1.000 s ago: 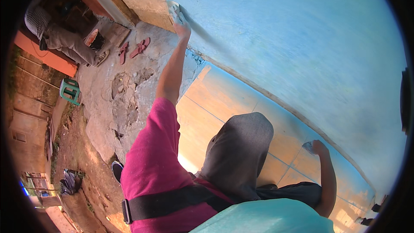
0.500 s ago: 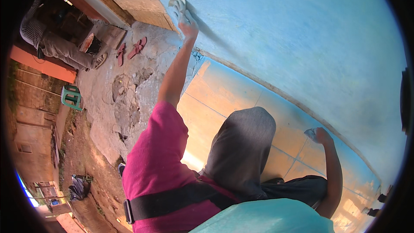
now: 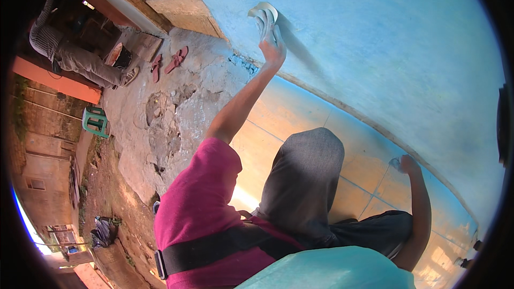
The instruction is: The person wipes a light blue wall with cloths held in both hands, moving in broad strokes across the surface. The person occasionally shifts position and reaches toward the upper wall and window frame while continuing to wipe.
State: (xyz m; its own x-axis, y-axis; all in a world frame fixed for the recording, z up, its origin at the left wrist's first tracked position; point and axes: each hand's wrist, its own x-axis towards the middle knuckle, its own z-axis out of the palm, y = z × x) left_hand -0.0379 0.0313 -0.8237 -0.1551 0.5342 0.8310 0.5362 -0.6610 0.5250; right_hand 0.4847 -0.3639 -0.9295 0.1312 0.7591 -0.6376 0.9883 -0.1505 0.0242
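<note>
The left hand [image 3: 273, 45] has slid along the light-blue painted wall [image 3: 385, 43], away from the edge of the brown wooden door [image 3: 184, 9] it was next to, and now works over open wall, above the lower edge. Under its fingers is a pale, curved, thin sheet [image 3: 263, 6], its rim bowing out past the fingertips; the fingers lie over it slightly spread, thumb apart. The work seems to be running sideways across the wall, with the strip beside the door left behind.

The right hand [image 3: 410, 164] hangs low, just over the floor near the wall's lower edge, fingers closed around a crumpled, greyish, film-like piece [image 3: 395, 164]; I can't make out each finger.

The wall looks streaky and uneven in tone, and a bluish cast lies over the orange-tan tiled floor [image 3: 308, 108] along its wall edge. Past the tiles' left edge, rough, broken grey concrete [image 3: 198, 93] carries a pair of dark-red sandals [image 3: 176, 60]. Farther off are a green plastic stool [image 3: 95, 122], a black plastic bag [image 3: 104, 232] on bare earth, and another person in light trousers [image 3: 85, 63] by a doorway.
</note>
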